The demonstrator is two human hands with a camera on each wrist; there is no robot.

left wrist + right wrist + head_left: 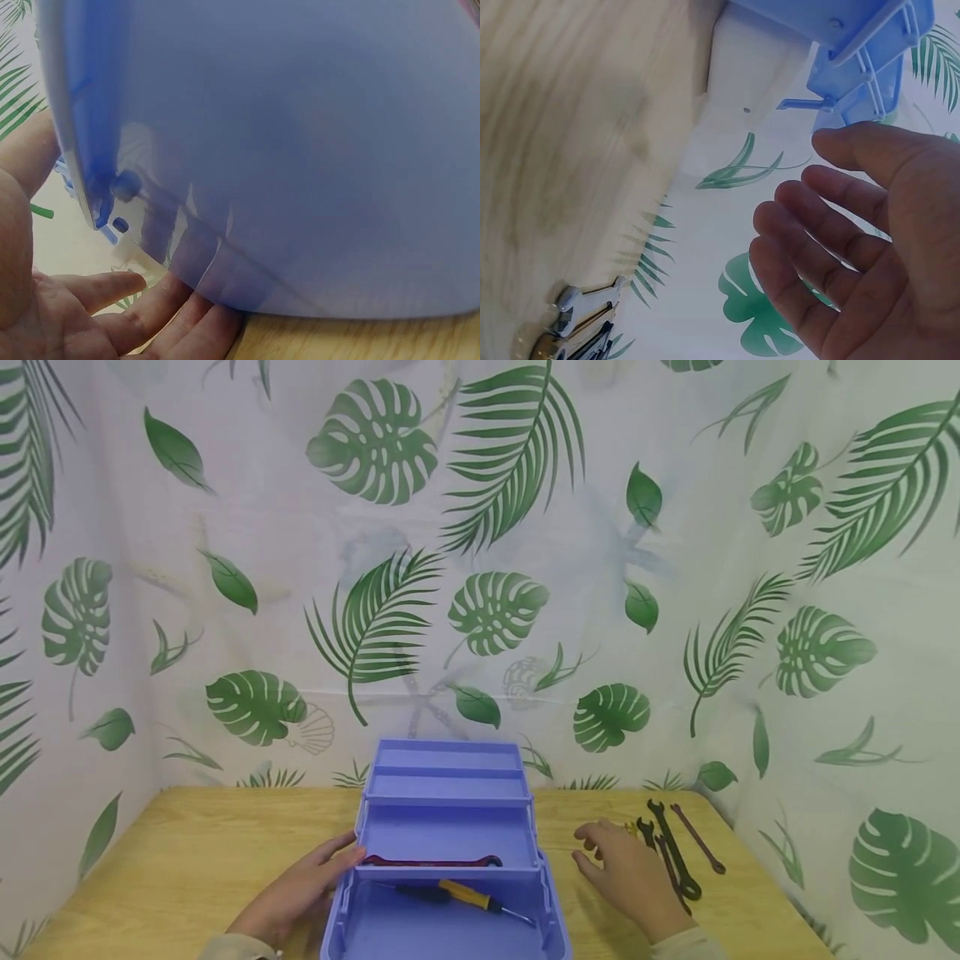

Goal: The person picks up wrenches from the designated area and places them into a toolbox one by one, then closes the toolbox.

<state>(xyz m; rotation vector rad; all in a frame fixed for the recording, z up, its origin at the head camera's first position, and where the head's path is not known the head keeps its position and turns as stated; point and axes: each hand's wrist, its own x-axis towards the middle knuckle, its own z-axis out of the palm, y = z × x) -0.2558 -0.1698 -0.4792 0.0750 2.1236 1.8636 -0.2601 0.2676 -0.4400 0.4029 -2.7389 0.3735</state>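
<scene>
A blue toolbox stands open on the table with its tiered trays raised. My left hand is at its left side, thumb at the edge of the lower tray. In the left wrist view, that hand's fingers extend along the box's outer wall. A red wrench lies along the front of the lower tray. In the box bottom rests a screwdriver with a yellow and black handle. My right hand hovers right of the toolbox, fingers loosely bent, holding nothing.
Several dark wrenches lie on the wooden table beyond the right hand. A thin red wrench is farther right. Leaf-patterned cloth hangs behind the table and at both sides.
</scene>
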